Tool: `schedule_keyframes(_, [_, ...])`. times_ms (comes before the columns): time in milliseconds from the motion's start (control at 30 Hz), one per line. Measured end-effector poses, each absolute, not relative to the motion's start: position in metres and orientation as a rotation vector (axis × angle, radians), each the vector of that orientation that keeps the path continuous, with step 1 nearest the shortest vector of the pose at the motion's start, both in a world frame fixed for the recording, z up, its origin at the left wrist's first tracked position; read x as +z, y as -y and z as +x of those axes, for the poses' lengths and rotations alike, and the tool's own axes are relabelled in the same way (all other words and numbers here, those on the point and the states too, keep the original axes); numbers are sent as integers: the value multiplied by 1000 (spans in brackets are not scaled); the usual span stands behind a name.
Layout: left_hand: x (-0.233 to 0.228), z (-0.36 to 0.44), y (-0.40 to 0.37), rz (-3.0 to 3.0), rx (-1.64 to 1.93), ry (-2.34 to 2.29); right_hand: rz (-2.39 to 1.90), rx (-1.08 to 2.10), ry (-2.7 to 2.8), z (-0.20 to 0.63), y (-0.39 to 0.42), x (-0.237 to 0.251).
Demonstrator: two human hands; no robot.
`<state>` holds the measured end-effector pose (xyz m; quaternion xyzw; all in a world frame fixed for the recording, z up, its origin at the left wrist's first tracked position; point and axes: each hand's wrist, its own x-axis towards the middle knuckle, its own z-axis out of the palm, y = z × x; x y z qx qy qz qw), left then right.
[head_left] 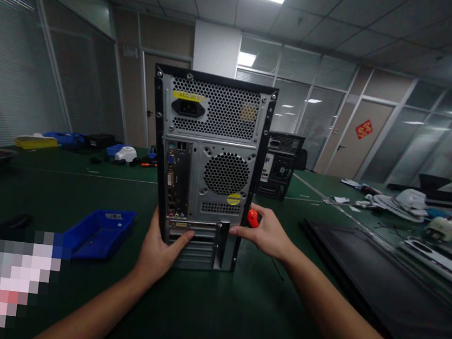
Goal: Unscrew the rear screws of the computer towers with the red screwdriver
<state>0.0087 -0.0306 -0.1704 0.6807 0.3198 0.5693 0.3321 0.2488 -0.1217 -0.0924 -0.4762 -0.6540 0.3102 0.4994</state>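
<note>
So far your left hand (pixel 158 249) braces the upright case (pixel 207 170) mid-counter (pixel 202 308), thumb across its slots; your right hand (pixel 270 234), fingers closed on a screwdriver (pixel 252 218), sits at 3 o'clock; rear panel intact.

Both bare arms reach forward, hands apart at the same height.
The left hand (pixel 158 249) is spread, its thumb stretched right and fingers wrapped out of sight. The right hand (pixel 268 233) is curled closed, forefinger pointing left.
</note>
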Motion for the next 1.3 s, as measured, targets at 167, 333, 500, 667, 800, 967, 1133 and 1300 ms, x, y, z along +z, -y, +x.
schedule_keyframes(167, [-171,10,28,1801,1524,-901,-1238,650,1439,242,120,-104])
schedule_keyframes(333, [-169,6,26,1792,1497,-879,-1267,590,1376,235,124,-107])
schedule_keyframes(500, [-136,-2,18,1735,1540,-698,-1290,466,1341,232,129,-106])
schedule_keyframes(667, [-101,2,7,1790,1536,-519,-1280,194,1237,222,127,-100])
schedule_keyframes(800, [-107,-6,5,1903,1470,-576,-1330,91,1245,218,128,-95])
schedule_keyframes(967, [-128,-59,18,2284,1235,-818,-1512,-98,1345,226,135,-103])
schedule_keyframes(1133, [-148,-81,33,2850,363,-1033,-1486,-299,1428,229,137,-116])
schedule_keyframes(1300, [-167,-58,40,3085,-136,-1037,-1497,-384,1485,227,138,-123])
